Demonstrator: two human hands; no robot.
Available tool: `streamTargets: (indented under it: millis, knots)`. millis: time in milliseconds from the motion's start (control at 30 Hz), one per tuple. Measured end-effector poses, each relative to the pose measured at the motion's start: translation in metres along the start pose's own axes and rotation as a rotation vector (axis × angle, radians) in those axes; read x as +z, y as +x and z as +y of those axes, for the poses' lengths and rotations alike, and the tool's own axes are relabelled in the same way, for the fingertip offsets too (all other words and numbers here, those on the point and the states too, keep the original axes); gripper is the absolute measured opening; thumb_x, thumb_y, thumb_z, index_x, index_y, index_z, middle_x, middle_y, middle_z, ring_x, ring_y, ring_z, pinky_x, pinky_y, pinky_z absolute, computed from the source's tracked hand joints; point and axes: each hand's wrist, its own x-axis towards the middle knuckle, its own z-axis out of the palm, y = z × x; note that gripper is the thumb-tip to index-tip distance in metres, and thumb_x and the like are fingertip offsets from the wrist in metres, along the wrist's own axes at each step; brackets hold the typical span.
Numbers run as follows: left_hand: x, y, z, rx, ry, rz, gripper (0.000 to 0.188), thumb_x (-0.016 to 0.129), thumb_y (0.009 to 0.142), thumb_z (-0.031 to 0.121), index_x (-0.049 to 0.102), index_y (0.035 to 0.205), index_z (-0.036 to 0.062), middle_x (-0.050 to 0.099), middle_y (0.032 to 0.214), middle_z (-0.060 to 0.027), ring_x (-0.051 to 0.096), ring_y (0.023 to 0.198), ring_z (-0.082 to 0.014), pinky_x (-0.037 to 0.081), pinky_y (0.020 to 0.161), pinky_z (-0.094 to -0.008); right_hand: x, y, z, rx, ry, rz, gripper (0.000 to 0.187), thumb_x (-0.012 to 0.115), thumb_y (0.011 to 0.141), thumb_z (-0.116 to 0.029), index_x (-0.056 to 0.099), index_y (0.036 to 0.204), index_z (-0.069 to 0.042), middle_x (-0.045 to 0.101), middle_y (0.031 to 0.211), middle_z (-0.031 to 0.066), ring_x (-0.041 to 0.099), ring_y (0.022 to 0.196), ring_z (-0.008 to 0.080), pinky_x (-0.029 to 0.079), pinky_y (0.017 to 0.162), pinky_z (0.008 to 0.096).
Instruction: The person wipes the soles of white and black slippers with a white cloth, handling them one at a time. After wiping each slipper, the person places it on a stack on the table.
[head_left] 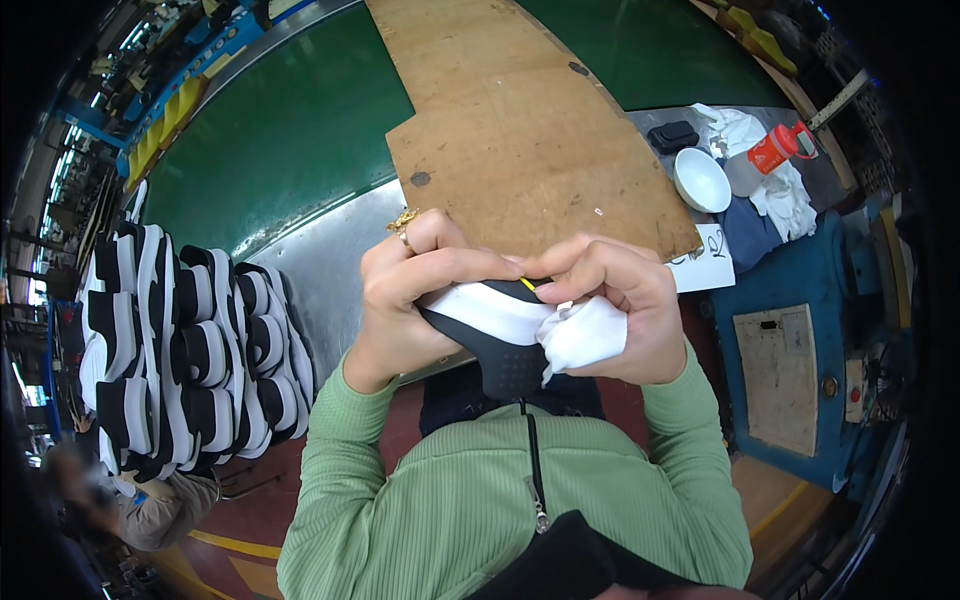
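Observation:
A black-and-white shoe sole [497, 312] is held up in front of my chest, between both hands. My left hand [408, 292] is closed around its left end, with thumb and forefinger pinching along the upper edge; a gold ring is on one finger. Closed at the other end, my right hand [630, 290] pinches the same edge, the fingertips of both hands almost meeting. A crumpled white cloth [585, 335] is tucked in the right hand, covering part of the sole. Between the fingertips shows a small yellow strip [528, 284]; what it belongs to is unclear.
Several similar soles [205, 340] stand in rows at my left. A worn wooden board [510, 130] lies across the green bench surface [310, 130]. To the right are a white bowl [702, 181], a red-topped bottle [765, 158] and a blue machine [765, 300]. Another person [165, 510] is at lower left.

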Motion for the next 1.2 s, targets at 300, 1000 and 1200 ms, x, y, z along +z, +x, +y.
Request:
streamTargets:
  millis: [300,1000,1200]
  knots:
    - [0.0,-0.002,-0.004,0.011,-0.017,0.005,0.032,0.085,0.054,0.013,0.076,0.084,0.0087,0.053,0.064,0.0014,0.046,0.055,-0.0087,0.034,0.049,-0.0231,0.002,0.001,-0.001,0.053,0.067,-0.01,0.034,0.083,0.062,-0.001,0.06,0.087,0.003,0.063,0.104,0.0184,0.064,0.094,0.018,0.05,0.077,0.0267]
    - [-0.005,-0.001,-0.006,0.025,-0.003,0.09,0.028,0.085,0.057,0.01,0.074,0.082,0.0073,0.056,0.066,0.0008,0.05,0.057,-0.0089,0.038,0.051,-0.0231,0.005,0.003,0.003,-0.016,0.036,0.006,0.037,0.079,0.068,0.0,0.063,0.101,0.002,0.066,0.113,0.0145,0.06,0.075,0.008,0.049,0.064,0.0216]
    - [-0.01,0.0,-0.006,0.027,-0.083,0.09,0.029,0.085,0.056,0.01,0.074,0.083,0.0071,0.053,0.066,0.0016,0.049,0.057,-0.0078,0.035,0.051,-0.0226,0.001,-0.004,-0.006,0.144,0.174,-0.01,0.044,0.075,0.072,0.005,0.062,0.114,0.004,0.062,0.122,0.0192,0.052,0.067,0.0044,0.044,0.056,0.0199]
